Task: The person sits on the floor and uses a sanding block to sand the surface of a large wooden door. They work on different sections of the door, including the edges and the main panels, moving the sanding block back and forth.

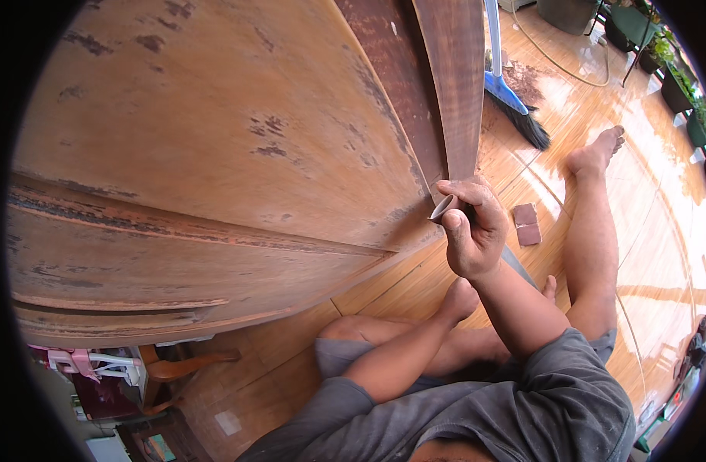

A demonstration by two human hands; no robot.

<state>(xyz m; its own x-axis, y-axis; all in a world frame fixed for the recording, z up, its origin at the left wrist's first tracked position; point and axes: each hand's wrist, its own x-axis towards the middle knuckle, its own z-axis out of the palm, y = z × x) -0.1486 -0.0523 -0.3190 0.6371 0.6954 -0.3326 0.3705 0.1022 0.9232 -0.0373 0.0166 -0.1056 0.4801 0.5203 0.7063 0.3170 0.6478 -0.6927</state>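
Observation:
My right hand [478, 231] pinches a curled piece of sandpaper [444, 208] between thumb and fingers. It is at the edge of a large curved wooden panel [214, 154], sanded to pale brown with dark patches left in places. Grooved mouldings [168, 227] run along the panel. Low by my bent leg, my left hand [462, 300] is closed like a fist; whatever it holds, if anything, is hidden. Two joined reddish-brown squares of sandpaper [527, 225] lie on the floor to the right of my right hand.
A blue broom with black bristles [522, 115] stands by brown dust beyond the dark wooden post [455, 85]. My outstretched leg [595, 223] lies on the tiled floor [653, 231]. Potted plants [676, 85] line the far right. A pink and white object [91, 362] is at lower left.

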